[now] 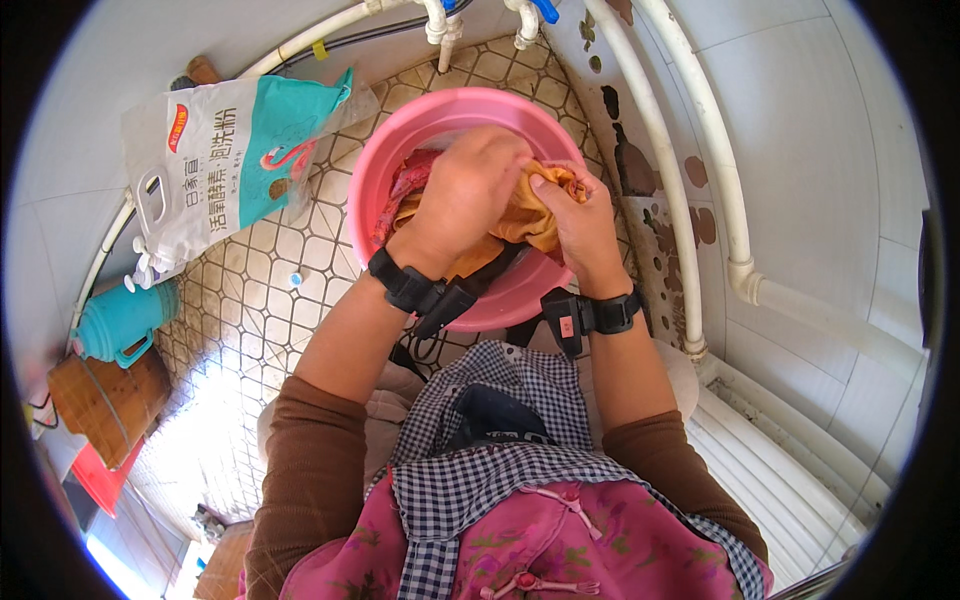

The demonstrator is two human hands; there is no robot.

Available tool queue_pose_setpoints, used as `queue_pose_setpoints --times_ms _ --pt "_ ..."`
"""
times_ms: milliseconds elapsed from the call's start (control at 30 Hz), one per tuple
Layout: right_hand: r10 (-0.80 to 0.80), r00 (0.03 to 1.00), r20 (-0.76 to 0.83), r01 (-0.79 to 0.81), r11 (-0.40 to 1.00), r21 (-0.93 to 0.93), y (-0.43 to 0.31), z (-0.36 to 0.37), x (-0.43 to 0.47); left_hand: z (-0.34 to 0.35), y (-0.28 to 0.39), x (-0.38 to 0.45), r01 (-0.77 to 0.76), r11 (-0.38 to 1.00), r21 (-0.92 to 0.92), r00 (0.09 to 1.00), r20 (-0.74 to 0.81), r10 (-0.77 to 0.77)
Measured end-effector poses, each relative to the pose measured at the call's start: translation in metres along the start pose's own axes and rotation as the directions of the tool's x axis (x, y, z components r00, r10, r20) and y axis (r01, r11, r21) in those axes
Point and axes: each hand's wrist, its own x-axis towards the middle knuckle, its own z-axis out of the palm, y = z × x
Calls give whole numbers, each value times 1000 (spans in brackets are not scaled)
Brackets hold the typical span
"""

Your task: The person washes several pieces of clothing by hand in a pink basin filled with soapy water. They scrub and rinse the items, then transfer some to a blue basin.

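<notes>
A pink plastic basin [367, 142] stands on the tiled floor in front of me, with wet laundry inside. Over its middle, my right hand [589, 217] pinches a bunched orange cloth [529, 217] between thumb and fingers. My left hand [476, 184] is curled around the same cloth from the other side, its fingertips hidden. Red patterned fabric [401, 191] lies against the basin's left wall. Beneath the hands is a dark cloth [499, 266], partly covered by the orange one. Some water shows near the far rim.
To the left, a large washing-powder bag [247, 157] bears writing. Near it are a teal plastic jug [124, 322], a wooden stool [112, 405] and a small blue-and-white cap [295, 280]. Taps [525, 26] hang beyond the basin. White pipes [667, 172] and a radiator [772, 465] line the right wall.
</notes>
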Motion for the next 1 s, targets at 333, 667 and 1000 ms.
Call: queue_pose_setpoints --times_ms 333,667,1000 --pt "-51 994 -100 67 985 162 4 -22 11 -17 -72 -27 608 588 -533 762 183 -622" --pt "-169 984 64 179 871 -458 4 -43 11 -7 -81 -48 730 452 -512 681 497 -538" --pt "-444 893 71 350 588 -729 9 -48 21 -8 -97 -82 491 864 107 844 185 -503"
